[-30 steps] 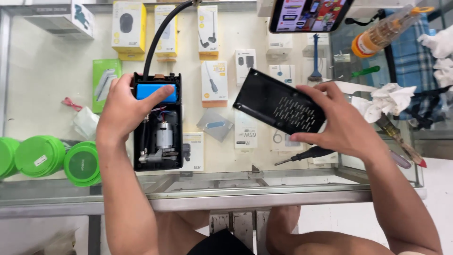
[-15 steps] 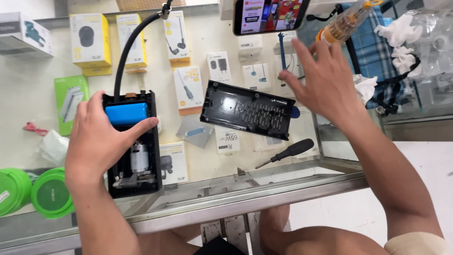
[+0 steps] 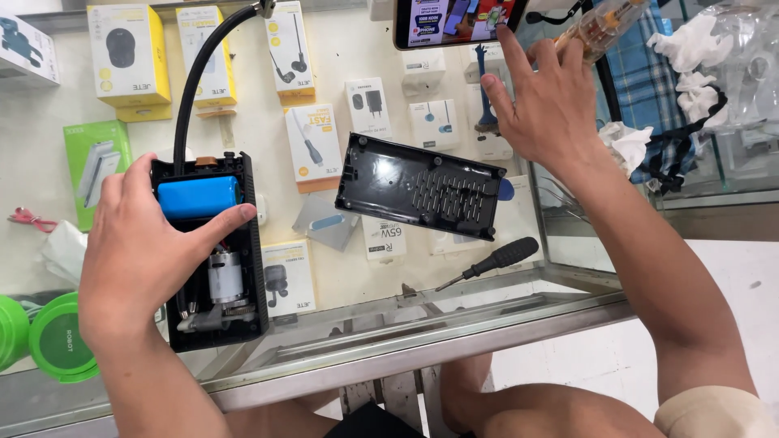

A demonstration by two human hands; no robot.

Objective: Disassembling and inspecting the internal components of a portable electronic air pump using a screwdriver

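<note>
Fingers and thumb of the left hand (image 3: 142, 259) wrap the opened black device (image 3: 213, 251) from its left side, the thumb crossing just under the blue cylindrical battery (image 3: 197, 197). That clamped grip pins the case flat on the glass counter (image 3: 422, 312), open side up, so the small metal motor (image 3: 226, 278) and the parts below it lie exposed to view. A black hose (image 3: 195, 77) rises from the top end of the case and arcs away over the counter.

The right hand (image 3: 540, 105) is well apart from the device, raised with its fingers spread and holding nothing; the index fingertip points up at the lower edge of a phone (image 3: 458, 20) propped at the far side, its screen lit. Whether the fingertip touches the screen, I cannot tell.

Between the two hands lies the black back cover (image 3: 422, 186), inner side up, its screw posts and vent slots showing, set aside at a slant. Just below it rests a black-handled screwdriver (image 3: 487, 264), within easy reach of the right hand. Boxed accessories (image 3: 312, 146) show through the glass underneath, and green round lids (image 3: 57, 337) sit at the left edge.
</note>
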